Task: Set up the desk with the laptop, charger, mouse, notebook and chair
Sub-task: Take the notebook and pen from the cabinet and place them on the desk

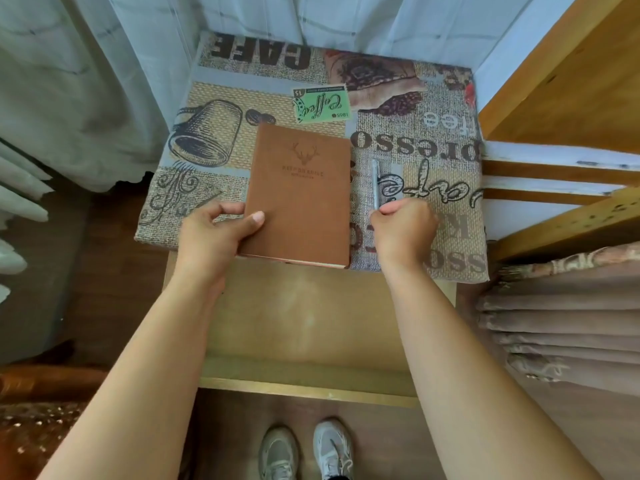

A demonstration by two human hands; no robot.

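Note:
A brown notebook [301,192] with a stamped deer head lies closed on the coffee-print cloth [433,143] that covers the far part of the wooden desk [304,317]. My left hand [214,233] grips the notebook's near left corner, thumb on the cover. A silver pen [375,183] lies just right of the notebook, pointing away from me. My right hand [403,230] is closed around the pen's near end. No laptop, charger, mouse or chair is in view.
White curtains [86,81] hang to the left and behind the desk. A wooden frame [571,81] stands on the right, with a folded brown curtain [568,323] below it. My shoes [304,448] stand on the dark floor at the desk's near edge.

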